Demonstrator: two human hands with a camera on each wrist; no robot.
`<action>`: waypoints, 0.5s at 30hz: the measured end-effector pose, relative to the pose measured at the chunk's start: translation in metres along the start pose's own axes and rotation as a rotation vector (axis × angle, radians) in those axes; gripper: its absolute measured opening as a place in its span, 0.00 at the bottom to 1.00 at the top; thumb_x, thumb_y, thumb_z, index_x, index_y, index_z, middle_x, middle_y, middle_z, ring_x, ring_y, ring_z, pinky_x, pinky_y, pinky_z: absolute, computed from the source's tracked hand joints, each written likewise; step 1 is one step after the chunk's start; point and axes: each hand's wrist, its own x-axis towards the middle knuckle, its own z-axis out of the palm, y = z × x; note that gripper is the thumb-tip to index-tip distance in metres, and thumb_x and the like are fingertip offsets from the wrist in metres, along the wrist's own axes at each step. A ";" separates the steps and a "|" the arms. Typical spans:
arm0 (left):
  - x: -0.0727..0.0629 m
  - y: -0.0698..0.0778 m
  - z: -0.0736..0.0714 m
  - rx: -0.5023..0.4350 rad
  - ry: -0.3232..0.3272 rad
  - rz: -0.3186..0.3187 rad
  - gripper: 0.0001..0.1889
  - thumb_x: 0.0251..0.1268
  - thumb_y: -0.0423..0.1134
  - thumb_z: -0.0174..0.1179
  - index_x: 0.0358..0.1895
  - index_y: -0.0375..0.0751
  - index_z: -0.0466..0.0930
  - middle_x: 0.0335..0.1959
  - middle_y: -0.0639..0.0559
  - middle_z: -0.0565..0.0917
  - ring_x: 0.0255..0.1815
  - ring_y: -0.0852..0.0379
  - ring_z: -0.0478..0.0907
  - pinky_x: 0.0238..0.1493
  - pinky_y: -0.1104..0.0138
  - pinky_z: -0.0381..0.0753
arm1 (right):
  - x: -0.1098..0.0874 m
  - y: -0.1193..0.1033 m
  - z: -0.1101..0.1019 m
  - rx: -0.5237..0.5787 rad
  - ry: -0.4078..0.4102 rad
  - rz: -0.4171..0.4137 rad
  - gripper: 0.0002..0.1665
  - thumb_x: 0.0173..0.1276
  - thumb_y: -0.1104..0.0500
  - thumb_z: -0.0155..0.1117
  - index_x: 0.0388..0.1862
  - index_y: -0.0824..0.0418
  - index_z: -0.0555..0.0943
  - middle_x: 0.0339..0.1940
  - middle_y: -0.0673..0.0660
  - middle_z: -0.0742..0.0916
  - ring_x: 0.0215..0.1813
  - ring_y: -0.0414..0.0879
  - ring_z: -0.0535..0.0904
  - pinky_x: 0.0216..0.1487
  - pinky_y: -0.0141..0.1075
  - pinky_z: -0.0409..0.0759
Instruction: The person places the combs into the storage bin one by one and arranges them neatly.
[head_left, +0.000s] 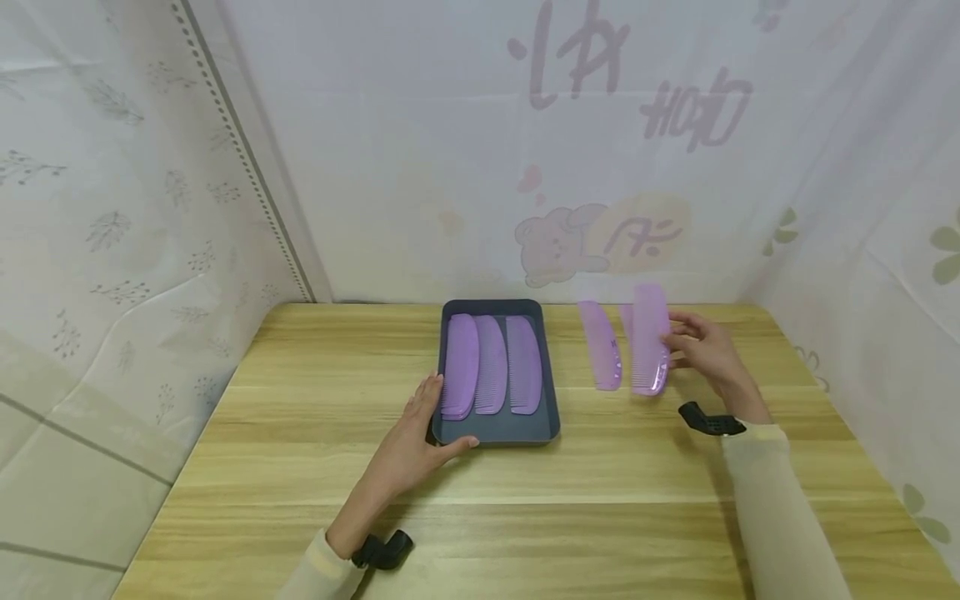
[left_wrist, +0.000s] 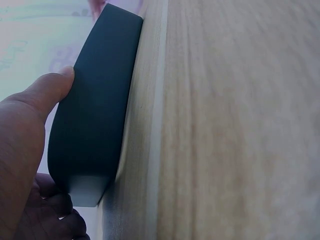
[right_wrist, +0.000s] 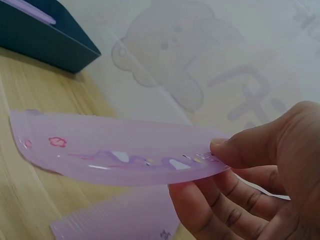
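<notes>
My right hand pinches a translucent purple comb between thumb and fingers, raised off the table. In the right wrist view, this comb shows a printed pattern near its curved edge. Just left of it lies another purple comb; a further one is mostly hidden behind the held comb. My left hand holds the near left corner of a dark grey tray, thumb on the front wall and fingers along the left side. Purple combs lie side by side in the tray, the leftmost apparently stacked.
The wooden table carries the tray near its back edge. A printed cloth hangs behind the table, with more cloth on both sides. Each wrist wears a black camera band.
</notes>
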 end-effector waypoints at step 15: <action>0.002 0.000 0.001 0.001 -0.002 0.021 0.65 0.54 0.77 0.62 0.85 0.43 0.43 0.86 0.47 0.46 0.87 0.44 0.43 0.85 0.45 0.49 | 0.000 -0.003 0.023 0.016 -0.024 -0.039 0.36 0.76 0.61 0.62 0.78 0.69 0.62 0.47 0.52 0.82 0.37 0.39 0.86 0.39 0.36 0.91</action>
